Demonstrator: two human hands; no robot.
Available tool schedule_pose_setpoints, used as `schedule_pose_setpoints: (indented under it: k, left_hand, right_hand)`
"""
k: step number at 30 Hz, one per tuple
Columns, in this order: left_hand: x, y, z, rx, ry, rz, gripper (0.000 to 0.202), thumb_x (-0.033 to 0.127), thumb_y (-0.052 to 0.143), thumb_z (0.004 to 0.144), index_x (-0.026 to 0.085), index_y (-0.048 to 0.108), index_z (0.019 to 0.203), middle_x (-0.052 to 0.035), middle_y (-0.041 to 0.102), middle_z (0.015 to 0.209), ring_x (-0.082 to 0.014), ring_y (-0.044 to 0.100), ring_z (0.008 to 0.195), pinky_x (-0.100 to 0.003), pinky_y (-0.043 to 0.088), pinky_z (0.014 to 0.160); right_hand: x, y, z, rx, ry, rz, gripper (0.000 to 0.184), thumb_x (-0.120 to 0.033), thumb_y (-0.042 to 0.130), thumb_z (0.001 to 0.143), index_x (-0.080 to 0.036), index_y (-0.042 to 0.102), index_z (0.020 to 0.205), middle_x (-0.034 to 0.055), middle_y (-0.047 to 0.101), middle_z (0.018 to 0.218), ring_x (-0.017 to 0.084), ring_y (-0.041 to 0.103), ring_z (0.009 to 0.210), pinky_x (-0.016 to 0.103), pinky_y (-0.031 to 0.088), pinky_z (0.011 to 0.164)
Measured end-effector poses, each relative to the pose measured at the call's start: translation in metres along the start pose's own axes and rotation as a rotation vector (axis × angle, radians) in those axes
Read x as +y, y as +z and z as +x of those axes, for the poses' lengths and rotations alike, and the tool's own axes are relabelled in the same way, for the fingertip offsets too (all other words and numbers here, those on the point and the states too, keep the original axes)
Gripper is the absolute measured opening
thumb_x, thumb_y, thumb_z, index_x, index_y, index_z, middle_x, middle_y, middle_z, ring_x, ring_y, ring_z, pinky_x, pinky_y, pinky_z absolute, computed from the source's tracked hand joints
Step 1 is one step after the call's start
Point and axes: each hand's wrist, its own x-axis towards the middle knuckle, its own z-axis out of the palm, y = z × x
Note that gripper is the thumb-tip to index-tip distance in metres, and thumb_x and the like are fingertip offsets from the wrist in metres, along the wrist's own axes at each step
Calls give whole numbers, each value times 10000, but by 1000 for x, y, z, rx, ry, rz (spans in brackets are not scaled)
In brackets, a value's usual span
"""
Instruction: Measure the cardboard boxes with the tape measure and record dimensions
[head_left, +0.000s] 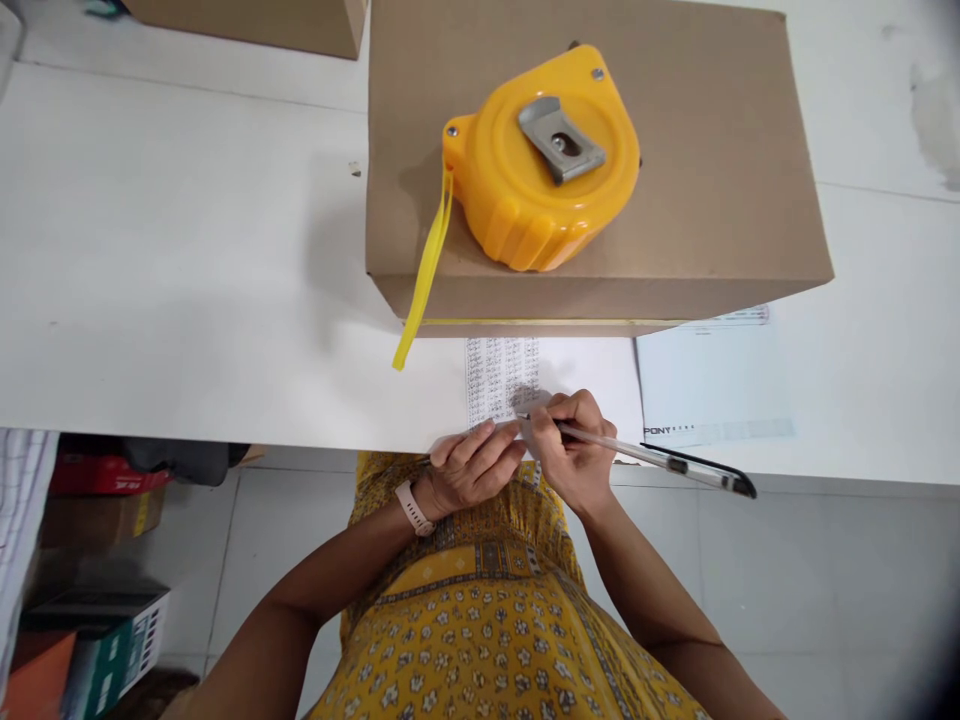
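Note:
My right hand (572, 448) is closed around a clear pen (652, 458), its tip on a printed sheet of paper (504, 378) at the near edge of the white table (187, 300). My left hand (472, 465), with a pale watch on the wrist, lies on the sheet's near edge with fingers stretched flat. Just beyond the sheet stands a cardboard box (712, 170). On its top lies a yellow tape measure (544, 160) with a metal clip, and its yellow strap (421, 280) hangs over the box's front.
A pale blue pad (712, 385) lies to the right of the sheet, partly under the box. Another cardboard box (255, 22) sits at the far left. Under the table's left end are stacked boxes (97, 600) on the tiled floor.

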Motion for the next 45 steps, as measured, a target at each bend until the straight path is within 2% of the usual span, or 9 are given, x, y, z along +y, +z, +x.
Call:
schedule_pose_setpoints:
  k: [7, 11, 15, 19, 25, 31, 36, 45]
  left_hand:
    - [1, 2, 1, 30, -10, -7, 207, 299, 705, 955, 241, 702, 1153, 6, 783, 1178, -168, 663, 1141, -292, 449, 1042]
    - [1, 1, 5, 31, -20, 3, 173, 300, 652, 992, 230, 696, 1144, 9, 801, 1119, -155, 691, 1102, -294, 460, 1014]
    - [1, 1, 2, 10, -11, 4, 206, 299, 677, 977, 231, 681, 1172, -2, 802, 1137, -162, 715, 1102, -313, 473, 1012]
    - [0, 2, -3, -13, 8, 12, 263, 298, 675, 979, 251, 658, 1237, 1, 789, 1188, -169, 711, 1146, -337, 494, 1011]
    - [0, 2, 0, 5, 9, 10, 179, 278, 630, 1006, 224, 685, 1168, 16, 788, 1190, -145, 721, 1095, -297, 513, 970]
    - [0, 2, -3, -14, 18, 7, 214, 270, 635, 997, 230, 669, 1204, 2, 781, 1212, -149, 710, 1141, -303, 487, 1020]
    - [1, 2, -4, 0, -1, -10, 222, 283, 650, 985, 224, 667, 1199, -2, 803, 1139, -152, 717, 1121, -294, 480, 1034]
    - [0, 3, -7, -27, 10, 17, 242, 302, 627, 999, 253, 651, 1235, 23, 795, 1169, -139, 708, 1147, -286, 462, 1064]
  right_hand:
    - [0, 1, 1, -28, 19, 1, 241, -148, 605, 900, -250, 423, 780, -85, 446, 611, 81, 379, 494, 251, 320, 481]
    - [-3, -2, 6, -12, 74, 53, 259, -171, 605, 905, -251, 405, 762, -94, 411, 575, 76, 332, 471, 242, 279, 452]
    - [-3, -4, 9, -52, 106, 49, 266, -181, 616, 907, -248, 407, 757, -97, 379, 567, 77, 316, 485, 242, 269, 459]
    - [1, -4, 8, -67, 96, 25, 276, -192, 624, 914, -246, 404, 757, -95, 390, 581, 77, 321, 495, 248, 280, 470]
    - [2, -3, 7, -66, 75, 0, 255, -178, 620, 912, -245, 423, 764, -91, 424, 598, 79, 357, 504, 253, 313, 490]
    - [1, -2, 7, -68, 89, 0, 256, -187, 621, 908, -247, 419, 762, -97, 404, 586, 75, 331, 482, 253, 291, 467]
    - [3, -3, 6, -50, 63, -25, 246, -186, 631, 905, -247, 433, 772, -96, 417, 586, 78, 331, 483, 256, 293, 470]
    - [2, -3, 7, -77, 59, 26, 272, -164, 612, 898, -253, 396, 759, -98, 390, 581, 79, 301, 487, 253, 279, 469]
